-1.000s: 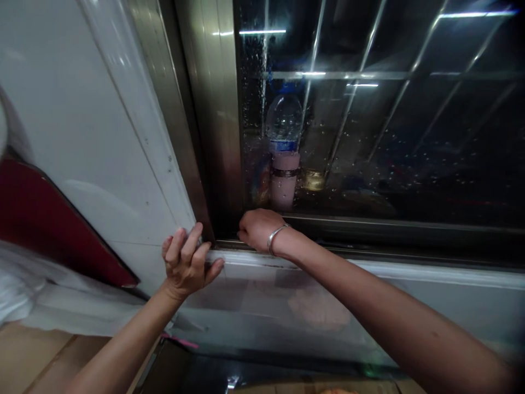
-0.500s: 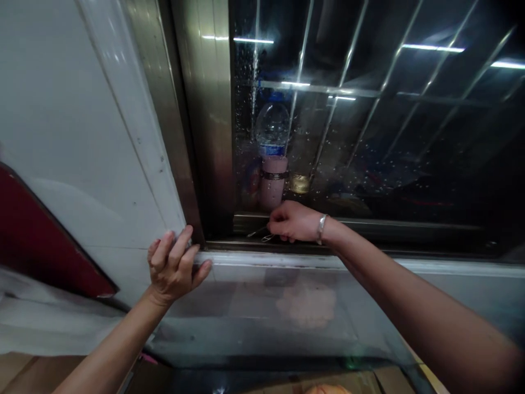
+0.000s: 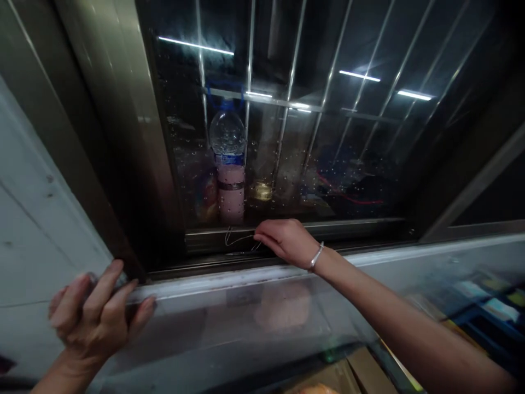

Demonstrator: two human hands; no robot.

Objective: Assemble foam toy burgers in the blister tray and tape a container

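Note:
My right hand [image 3: 293,243], with a silver bracelet at the wrist, pinches a thin, pale looped wire or cord [image 3: 235,241]; its exact kind is unclear. The hand is low at the window, just above the dark metal sill track [image 3: 197,269], and the loop extends left from the fingertips. My left hand [image 3: 96,320] rests with fingers apart on the white corner where the wall meets the ledge [image 3: 246,278]. Behind the wet glass stands a clear bottle [image 3: 227,134] with a blue label, and a pink cylindrical container [image 3: 232,197] appears at its lower part.
Vertical metal bars [image 3: 291,71] cross the dark window, and lights reflect in the glass. A wide metal frame [image 3: 123,109] rises at the left. A small gold-coloured item [image 3: 262,190] shows behind the glass. Cardboard [image 3: 369,372] lies below the ledge, with blurred blue items [image 3: 488,312] at right.
The view has shifted to the right, so the left hand and frame appear further left. The right hand still pinches the wire, whose loop now sits higher and spreads wider.

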